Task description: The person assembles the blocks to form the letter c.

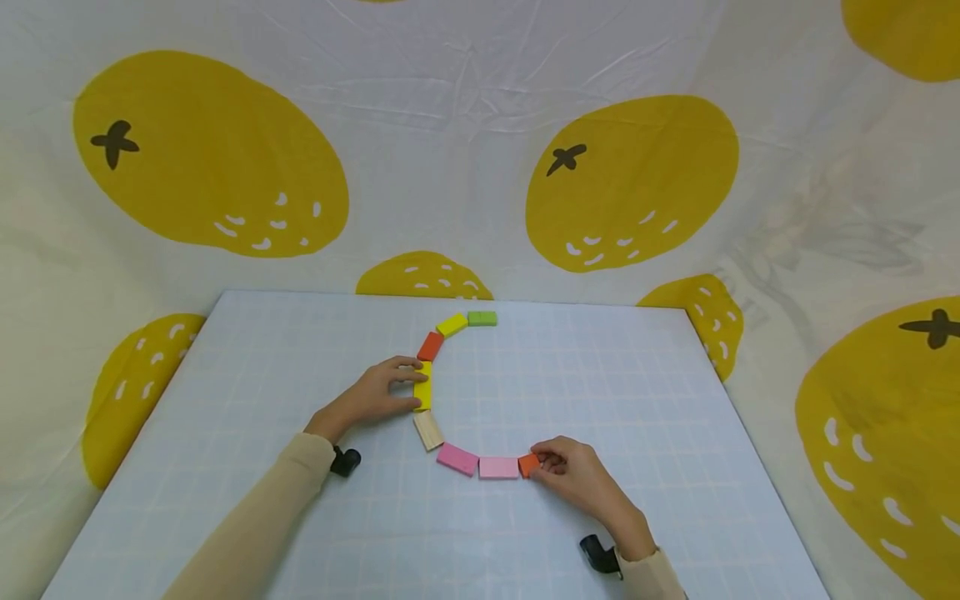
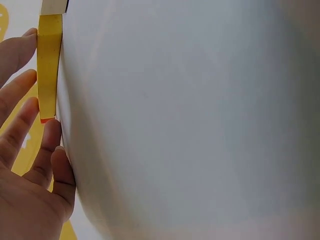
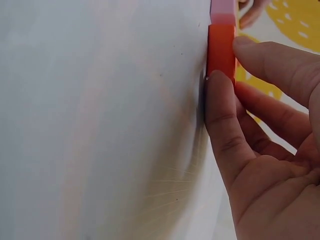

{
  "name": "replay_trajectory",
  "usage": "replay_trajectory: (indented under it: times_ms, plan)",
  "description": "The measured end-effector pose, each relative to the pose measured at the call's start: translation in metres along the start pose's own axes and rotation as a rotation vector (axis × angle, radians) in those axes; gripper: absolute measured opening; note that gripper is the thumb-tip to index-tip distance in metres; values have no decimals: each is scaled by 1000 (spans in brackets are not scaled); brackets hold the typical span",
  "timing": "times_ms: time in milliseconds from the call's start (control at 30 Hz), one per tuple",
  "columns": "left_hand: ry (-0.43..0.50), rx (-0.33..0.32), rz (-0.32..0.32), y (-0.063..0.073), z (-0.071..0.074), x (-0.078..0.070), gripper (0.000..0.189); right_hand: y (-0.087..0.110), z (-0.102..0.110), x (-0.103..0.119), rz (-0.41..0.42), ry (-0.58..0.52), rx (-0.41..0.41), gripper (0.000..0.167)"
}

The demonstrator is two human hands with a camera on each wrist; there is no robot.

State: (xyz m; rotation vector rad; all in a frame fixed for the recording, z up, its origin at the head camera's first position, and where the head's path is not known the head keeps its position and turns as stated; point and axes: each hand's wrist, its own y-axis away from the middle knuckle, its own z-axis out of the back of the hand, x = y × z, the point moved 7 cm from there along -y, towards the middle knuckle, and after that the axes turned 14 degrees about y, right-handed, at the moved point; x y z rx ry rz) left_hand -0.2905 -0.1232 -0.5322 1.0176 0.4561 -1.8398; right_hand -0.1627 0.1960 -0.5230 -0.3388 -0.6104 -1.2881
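Note:
Flat coloured blocks lie nearly end to end on the table in a C-shaped curve. At its left side, my left hand (image 1: 375,392) touches the long yellow block (image 1: 423,387); in the left wrist view, its thumb and fingers (image 2: 17,132) spread along that block's outer side. My right hand (image 1: 576,475) pinches the orange block (image 1: 527,465) at the curve's lower right end. That block sits against a light pink block (image 1: 498,468). In the right wrist view, the thumb and a finger (image 3: 225,115) are on the orange block (image 3: 221,47).
A darker pink block (image 1: 457,459) and a bare wood block (image 1: 429,431) continue the curve. Above the left hand come a red block (image 1: 431,346), a small yellow block (image 1: 452,324) and a green block (image 1: 482,318). A fruit-patterned cloth (image 1: 435,167) hangs behind the checked table (image 1: 637,375).

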Motion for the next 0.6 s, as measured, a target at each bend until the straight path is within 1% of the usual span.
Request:
replay_trajectory:
  times_ms: [167,233,300,367,400,467,567,600]
  plan:
    - [-22,15,-8,-1,0,-3,45,-2,2,-1,-4,-4,4,29]
    - [-12,23,-3,1,1,-3,46,-3,3,-2,-3,-1,12,31]
    - [-5,28,3,6,2,0,48,-4,2,-3,3,10,22,34]
    - [-11,20,0,12,4,4,51,-6,2,-6,15,18,21,38]
    - [-17,8,-9,15,6,5,52,-6,4,-8,19,23,17,40]
    - [-64,-29,-48,21,11,7,54,-9,8,-14,28,39,-4,43]
    - [-163,-101,-105,32,21,7,55,-14,20,-23,25,67,-45,48]
    - [-192,-120,-110,35,24,8,55,-17,25,-26,22,76,-57,49]
